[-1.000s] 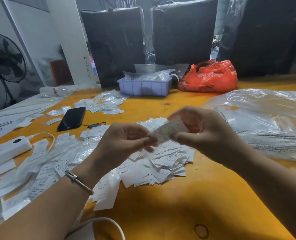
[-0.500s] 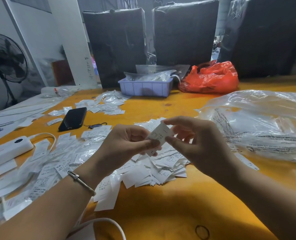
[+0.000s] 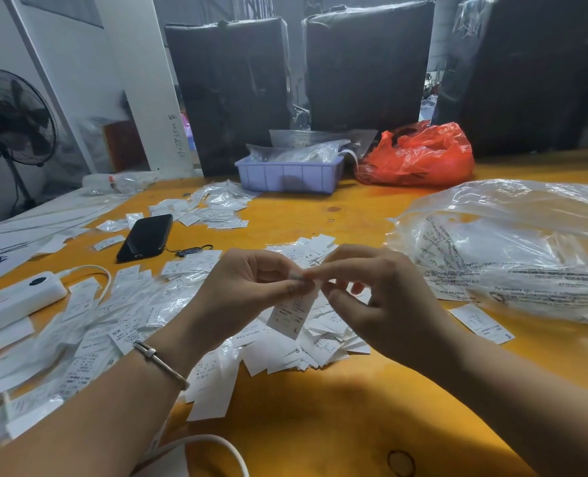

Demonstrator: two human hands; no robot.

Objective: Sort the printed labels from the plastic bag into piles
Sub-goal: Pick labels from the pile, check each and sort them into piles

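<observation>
Pinching the top edge of one label (image 3: pixel 290 313) between thumb and forefinger, our left hand (image 3: pixel 247 287) meets our right hand (image 3: pixel 371 290), whose fingertips close on that same edge, so both hands grip the one slip. Half a second ago we held it up flat and tilted between the hands; now it hangs downward from the fingertips, and the hands have drawn closer until they touch. The label is a small white strip with rows of fine print and a large letter L near its lower end. It dangles just above the near pile of labels (image 3: pixel 320 342), white slips lying fanned and overlapping. Left of that lies a looser spread of labels (image 3: pixel 89 325), many in clear sleeves. At the right, the clear plastic bag (image 3: pixel 512 249) rests on the yellow table (image 3: pixel 320 414), a single label (image 3: pixel 483 323) marked S just beside its near edge.
</observation>
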